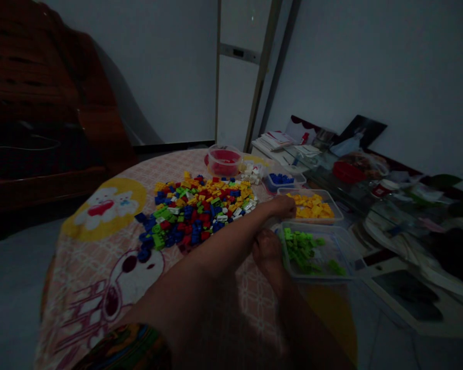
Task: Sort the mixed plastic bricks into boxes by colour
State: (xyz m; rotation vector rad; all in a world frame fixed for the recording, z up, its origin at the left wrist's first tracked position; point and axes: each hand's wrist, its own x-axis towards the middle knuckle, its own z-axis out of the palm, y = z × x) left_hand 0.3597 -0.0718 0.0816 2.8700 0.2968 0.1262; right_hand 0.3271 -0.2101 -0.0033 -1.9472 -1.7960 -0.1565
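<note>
Walls (154,72) stand beyond the mixed brick heap (200,210), dim and grey, the biggest surfaces on my feed. Left of the heap, past the table edge, I see a wooden bench (100,118). Under the heap spreads a pink tablecloth (73,262) printed with a bear and a dog. Well beyond the heap rises a tall white panel (239,97) crossed by a grey strip; off to the heap's right, clutter includes a red bowl (347,172) and a paper cup (384,187).

The heap itself holds red, blue, yellow, green and white toy bricks, loose and unsorted. To its right and slightly nearer me sits a clear plastic tub (335,252) of green bricks (297,252). Directly right of the heap is a second tub (332,199) of yellow bricks (312,207).

My left hand (284,205), its forearm crossing the heap's near right side, is at the yellow bricks' tub, fingers curled; I cannot tell whether they grip anything. My right hand (268,249) is right of the heap, just beside the green bricks' tub, its fingers bent and too dark for me to tell if they hold something.

Right of the heap's far end is a smaller tub (301,180) of blue bricks (281,179); just behind the heap, a round tub (210,165) holds red bricks (224,160), beside white bricks (250,173).
</note>
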